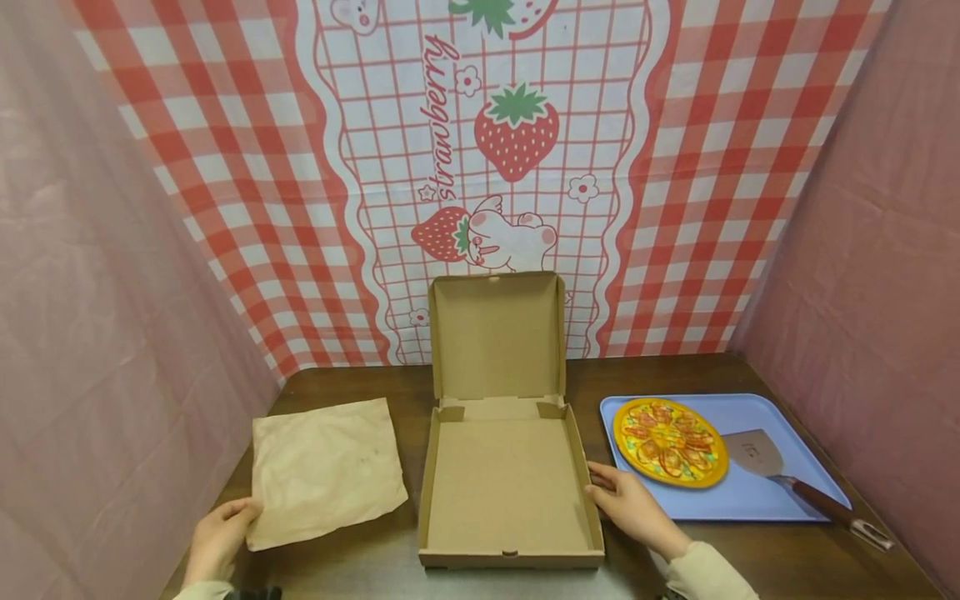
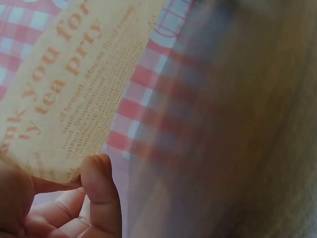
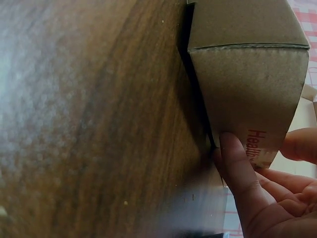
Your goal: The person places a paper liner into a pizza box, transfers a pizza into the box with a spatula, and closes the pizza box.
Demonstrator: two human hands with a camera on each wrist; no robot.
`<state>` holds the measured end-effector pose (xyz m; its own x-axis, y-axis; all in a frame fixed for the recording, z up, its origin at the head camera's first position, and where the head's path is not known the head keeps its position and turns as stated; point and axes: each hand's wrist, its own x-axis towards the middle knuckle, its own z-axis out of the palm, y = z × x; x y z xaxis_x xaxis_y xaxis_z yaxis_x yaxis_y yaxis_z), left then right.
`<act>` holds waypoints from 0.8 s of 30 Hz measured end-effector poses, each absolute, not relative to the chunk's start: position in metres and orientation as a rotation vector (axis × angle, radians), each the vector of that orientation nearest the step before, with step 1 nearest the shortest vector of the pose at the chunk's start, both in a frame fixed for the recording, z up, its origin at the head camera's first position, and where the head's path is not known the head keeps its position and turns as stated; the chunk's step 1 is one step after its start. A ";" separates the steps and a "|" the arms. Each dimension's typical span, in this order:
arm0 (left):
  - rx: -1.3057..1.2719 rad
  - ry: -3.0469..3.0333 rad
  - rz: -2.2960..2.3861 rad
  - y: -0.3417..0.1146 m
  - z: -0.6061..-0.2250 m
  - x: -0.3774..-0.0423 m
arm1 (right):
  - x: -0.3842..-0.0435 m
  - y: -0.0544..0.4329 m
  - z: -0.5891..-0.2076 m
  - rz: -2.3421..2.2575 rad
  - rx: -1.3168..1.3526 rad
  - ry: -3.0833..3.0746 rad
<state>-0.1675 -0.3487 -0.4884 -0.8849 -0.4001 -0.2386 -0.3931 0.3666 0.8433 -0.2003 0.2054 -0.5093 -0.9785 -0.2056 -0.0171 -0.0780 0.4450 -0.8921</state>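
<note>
My left hand (image 1: 222, 537) pinches the near-left corner of a brown sheet of wrapping paper (image 1: 326, 471). Orange-brown print shows on the paper's face (image 2: 64, 84) in the left wrist view. At the centre stands a cardboard pizza box (image 1: 510, 483), its lid raised at the back and its inside bare. With my right hand (image 1: 633, 504) I hold the box's right side wall. In the right wrist view the thumb (image 3: 299, 145) reaches over the wall's rim, while other fingers lie along the outer face, beside red lettering (image 3: 255, 146).
On the right is a blue tray (image 1: 705, 504) bearing a toy-like pizza (image 1: 670, 442). Beside it lies a pizza server (image 1: 757, 454), its brown handle sticking out past the tray's edge. A strawberry-print checked cloth (image 1: 517, 217) hangs behind the wooden table (image 1: 360, 567), and pink curtains flank both sides.
</note>
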 end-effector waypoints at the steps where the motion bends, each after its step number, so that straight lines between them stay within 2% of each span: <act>1: 0.750 -2.579 -1.622 -0.348 -0.487 -0.168 | -0.200 0.205 -0.510 -1.573 -0.252 2.564; 11: 0.662 -2.329 -2.113 -0.332 -0.471 -0.173 | -0.200 0.205 -0.509 -1.571 -0.248 2.557; 24: 0.519 -2.279 -2.197 -0.291 -0.458 -0.184 | -0.201 0.206 -0.513 -1.543 -0.286 2.618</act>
